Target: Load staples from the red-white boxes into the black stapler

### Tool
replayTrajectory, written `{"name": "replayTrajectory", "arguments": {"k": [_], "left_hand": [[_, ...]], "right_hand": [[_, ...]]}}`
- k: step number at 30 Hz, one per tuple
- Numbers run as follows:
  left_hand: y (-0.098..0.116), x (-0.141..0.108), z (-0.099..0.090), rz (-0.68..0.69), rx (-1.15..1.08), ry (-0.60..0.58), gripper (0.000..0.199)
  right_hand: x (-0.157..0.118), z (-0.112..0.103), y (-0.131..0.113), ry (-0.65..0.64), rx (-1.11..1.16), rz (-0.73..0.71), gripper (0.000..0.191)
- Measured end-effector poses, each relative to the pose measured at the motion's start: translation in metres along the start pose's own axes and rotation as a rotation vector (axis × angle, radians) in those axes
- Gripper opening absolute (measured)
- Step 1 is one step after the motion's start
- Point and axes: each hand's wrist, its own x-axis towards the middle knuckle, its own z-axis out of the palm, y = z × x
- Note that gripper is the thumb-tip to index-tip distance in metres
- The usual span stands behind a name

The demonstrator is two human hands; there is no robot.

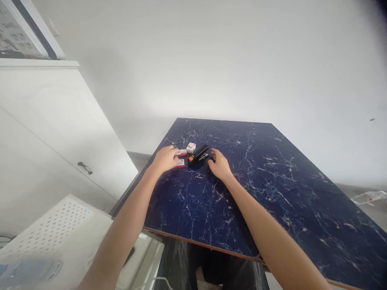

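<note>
My left hand (165, 159) rests on the dark blue table with its fingers and thumb apart, touching small red-and-white boxes. One red-and-white box (182, 153) shows beyond its fingertips, and another (180, 163) pokes out by the thumb. The hand covers part of both boxes. Between my hands lies a black stapler (198, 154) with an orange patch at its near end. A white small box (190, 148) with dark and red print stands just behind the stapler. My right hand (220, 164) is beside the stapler, on its right, fingers bent and parted, holding nothing.
The marbled table (242, 193) has its far edge near a pale wall. A white cabinet (60, 133) with a dark handle stands left. At lower left are a perforated white surface (57, 225) and a clear plastic bottle (33, 270). Clear plastic (370, 197) lies beyond the right edge.
</note>
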Motion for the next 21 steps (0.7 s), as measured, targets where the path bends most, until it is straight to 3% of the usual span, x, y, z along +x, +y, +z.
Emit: {"name": "replayTrajectory", "arguments": {"k": [3,8,12,14,18,21], "left_hand": [[-0.014,0.007,0.010,-0.081,-0.007,0.193,0.048],[-0.018,0.011,0.030,-0.146,-0.030,-0.010,0.059],[-0.006,0.015,0.039,-0.105,0.021,0.055,0.062],[-0.002,0.021,0.040,-0.060,-0.005,0.034,0.063],[-0.002,0.042,0.039,0.093,-0.119,-0.138,0.056],[0.005,0.047,0.038,0.190,-0.149,-0.185,0.051]], "right_hand": [[0.003,0.002,0.002,-0.015,-0.006,-0.035,0.074],[0.016,0.008,0.001,-0.079,-0.007,-0.204,0.092],[0.028,0.010,0.001,-0.128,0.017,-0.215,0.093],[0.030,0.010,0.001,-0.119,0.008,-0.222,0.093],[0.029,0.009,0.000,-0.151,0.026,-0.216,0.098],[0.026,0.003,-0.003,-0.157,0.056,-0.189,0.085]]}}
